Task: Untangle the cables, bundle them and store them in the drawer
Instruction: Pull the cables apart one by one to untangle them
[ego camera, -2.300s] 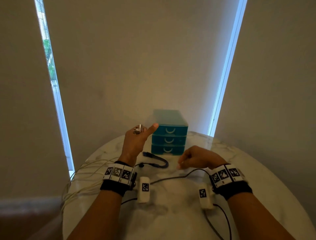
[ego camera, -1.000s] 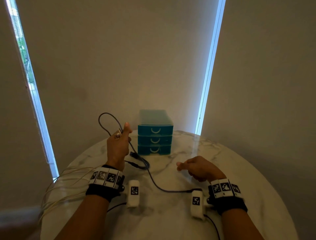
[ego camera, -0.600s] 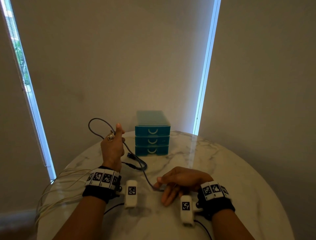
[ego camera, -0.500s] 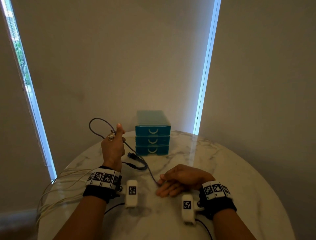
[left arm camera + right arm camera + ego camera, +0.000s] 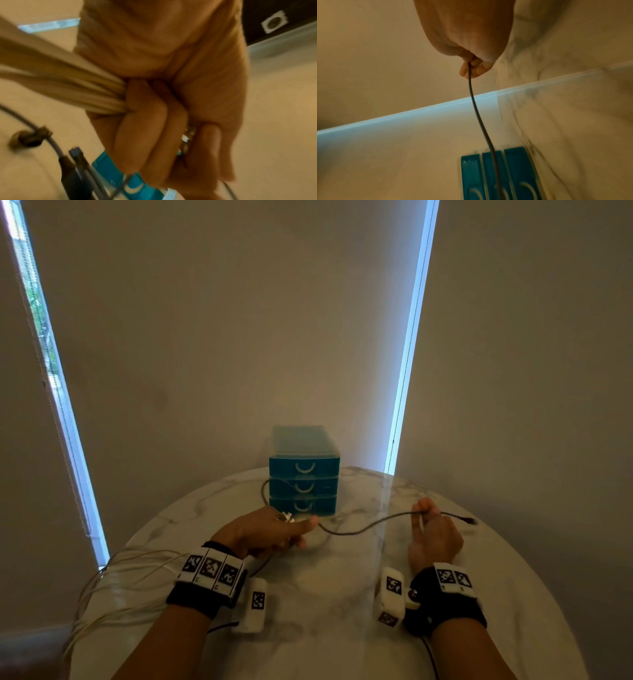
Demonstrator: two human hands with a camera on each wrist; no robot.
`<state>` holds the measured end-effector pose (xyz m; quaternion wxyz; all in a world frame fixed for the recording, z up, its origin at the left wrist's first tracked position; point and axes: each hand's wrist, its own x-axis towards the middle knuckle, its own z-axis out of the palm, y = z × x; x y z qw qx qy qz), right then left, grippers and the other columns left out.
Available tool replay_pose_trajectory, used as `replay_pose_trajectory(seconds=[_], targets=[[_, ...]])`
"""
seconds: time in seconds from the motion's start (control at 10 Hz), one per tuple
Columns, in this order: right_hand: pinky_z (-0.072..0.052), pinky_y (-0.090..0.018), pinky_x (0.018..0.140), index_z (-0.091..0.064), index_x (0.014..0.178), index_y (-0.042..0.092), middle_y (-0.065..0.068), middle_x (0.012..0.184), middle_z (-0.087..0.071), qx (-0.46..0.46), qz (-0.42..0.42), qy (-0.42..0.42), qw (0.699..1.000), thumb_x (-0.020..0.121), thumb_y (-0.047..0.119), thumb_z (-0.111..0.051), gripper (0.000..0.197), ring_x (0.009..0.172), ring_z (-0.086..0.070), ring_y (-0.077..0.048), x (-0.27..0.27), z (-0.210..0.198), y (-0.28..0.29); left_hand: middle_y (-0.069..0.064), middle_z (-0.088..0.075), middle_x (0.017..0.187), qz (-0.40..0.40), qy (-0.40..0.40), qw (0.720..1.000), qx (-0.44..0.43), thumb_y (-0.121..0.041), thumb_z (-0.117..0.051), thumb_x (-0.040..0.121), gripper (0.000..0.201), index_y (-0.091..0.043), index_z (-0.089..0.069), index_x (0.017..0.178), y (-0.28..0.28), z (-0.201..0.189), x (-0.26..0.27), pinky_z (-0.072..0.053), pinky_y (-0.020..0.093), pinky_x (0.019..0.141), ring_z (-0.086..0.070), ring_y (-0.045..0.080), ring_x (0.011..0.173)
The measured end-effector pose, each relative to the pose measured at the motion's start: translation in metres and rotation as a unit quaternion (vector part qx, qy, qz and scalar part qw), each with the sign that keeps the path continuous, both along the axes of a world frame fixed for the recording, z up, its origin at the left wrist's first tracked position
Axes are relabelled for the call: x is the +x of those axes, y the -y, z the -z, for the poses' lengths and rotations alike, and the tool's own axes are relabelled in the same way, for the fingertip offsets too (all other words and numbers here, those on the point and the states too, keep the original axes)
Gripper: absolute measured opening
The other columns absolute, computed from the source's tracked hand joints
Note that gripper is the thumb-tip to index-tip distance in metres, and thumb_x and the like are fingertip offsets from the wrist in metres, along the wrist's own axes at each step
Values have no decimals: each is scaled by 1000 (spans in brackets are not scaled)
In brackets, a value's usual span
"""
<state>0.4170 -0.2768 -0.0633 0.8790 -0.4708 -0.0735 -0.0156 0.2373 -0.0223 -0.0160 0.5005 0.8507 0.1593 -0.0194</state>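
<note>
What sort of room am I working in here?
Likely a home or small office corner, not a workshop: a round marble-look table set against drawn roller blinds, with a small teal three-drawer desk organiser on it. Little else shows.

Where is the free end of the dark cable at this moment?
In the head view the plug hangs free above the right part of the table, just beyond the right hand, which pinches the dark cable to the right of the blue drawers.

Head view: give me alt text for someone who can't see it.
Both hands hold a dark cable over a marble table: right hand pinches it near its plug, left hand grips the other end. A teal drawer unit, drawers closed, stands behind.
</note>
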Motion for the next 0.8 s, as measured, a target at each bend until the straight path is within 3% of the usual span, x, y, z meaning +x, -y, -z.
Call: replay_pose_trajectory(seconds=[0.1, 0.2, 0.3, 0.4, 0.5, 0.6, 0.7, 0.8], targets=[[-49, -14, 67, -64, 117, -1, 13, 70, -70, 140, 84, -59, 985, 103, -8, -51, 21, 57, -59, 0, 8, -7, 3, -4, -47, 60, 1, 55, 998, -36, -70, -73, 87, 52, -22, -63, 69, -1, -11, -7, -27, 23, 47, -33, 9, 48], [-51, -25, 67, -68, 130, 1, -6, 90, -71, 112, 8, -39, 993, 101, 2, -64, 29, 63, -57, -9, -1, -14, -18, -4, -33, 63, -73, 237, 944, -217, -60, -74, 92, 45, -26, -62, 66, -5, -18, -8, -15, 31, 53, -21, 13, 55], [-48, -23, 63, -77, 121, 9, -9, 88, -70, -74, -149, 45, 985, 105, 18, -65, 22, 63, -54, -9, -37, -18, -53, -2, -26, 65, -145, 346, 869, -324, -55, -76, 91, 48, -28, -53, 59, -10, -19, -4, -14, 34, 55, -18, 14, 57], [-41, -22, 56, -79, 116, 10, -8, 84, -66, -182, -265, 111, 940, 105, 24, -66, 23, 60, -49, -9, -69, -12, -85, -4, -27, 65, -192, 369, 839, -352, -56, -80, 87, 48, -31, -44, 68, -17, -15, -1, -20, 27, 50, -21, 11, 57], [-39, -22, 56, -80, 115, 12, -7, 82, -66, -250, -339, 151, 894, 105, 26, -66, 22, 58, -47, -9, -90, -9, -100, -5, -31, 61, -204, 360, 857, -308, -61, -80, 85, 44, -26, -54, 77, -16, -8, 2, -24, 26, 48, -25, 11, 55], [-39, -20, 56, -79, 115, 10, -5, 78, -66, -275, -369, 175, 870, 105, 26, -66, 23, 57, -45, -9, -97, -9, -98, -6, -35, 57, -225, 354, 864, -277, -54, -85, 84, 42, -21, -59, 77, -11, -7, 4, -26, 25, 45, -27, 12, 51], [-38, -19, 57, -78, 116, 10, -1, 76, -65, -276, -360, 190, 871, 106, 26, -64, 23, 59, -45, -9, -100, -15, -93, -6, -34, 57, -260, 350, 853, -288, -49, -88, 84, 49, -27, -48, 66, -13, -6, 6, -27, 24, 44, -27, 11, 49], [-39, -19, 59, -79, 117, 15, -1, 77, -66, -273, -349, 205, 873, 106, 29, -65, 23, 62, -47, -11, -104, -20, -92, -6, -33, 58, -244, 326, 856, -318, -51, -86, 85, 43, -28, -54, 66, -15, -4, 5, -25, 26, 48, -26, 10, 50]])
